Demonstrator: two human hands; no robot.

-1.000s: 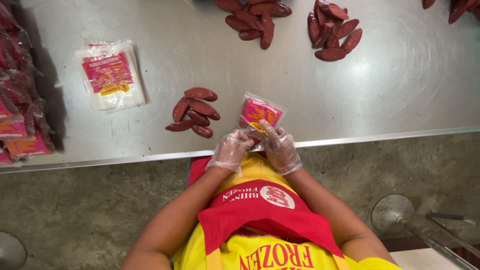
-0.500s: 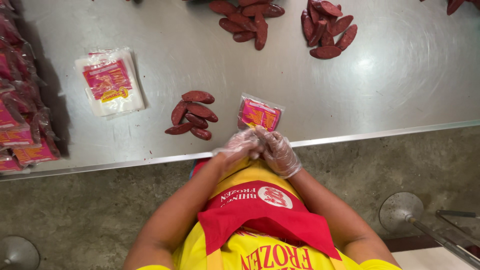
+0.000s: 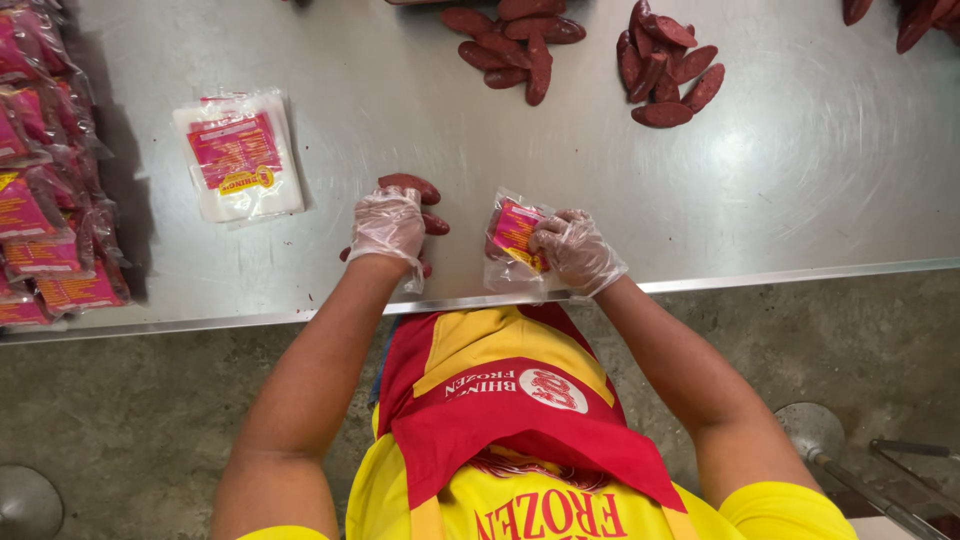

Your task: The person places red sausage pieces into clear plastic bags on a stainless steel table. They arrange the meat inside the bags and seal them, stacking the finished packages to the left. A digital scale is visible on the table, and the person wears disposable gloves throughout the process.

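Steel table (image 3: pixel 780 190) carries it all. Near the edge our left hand (image 3: pixel 388 226) lies spread over a little pile of sausages (image 3: pixel 412 186): soft, greasy, so we'd pinch mid-length. Right hand (image 3: pixel 577 250) is closed on a pouch (image 3: pixel 512 232), thin, floppy and slick, best held by its edge.

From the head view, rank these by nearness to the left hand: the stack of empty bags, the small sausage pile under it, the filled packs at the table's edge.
From the left hand:
1. Small sausage pile, directly under it, touching.
2. Stack of empty bags, to its left.
3. Filled packs, far left edge.
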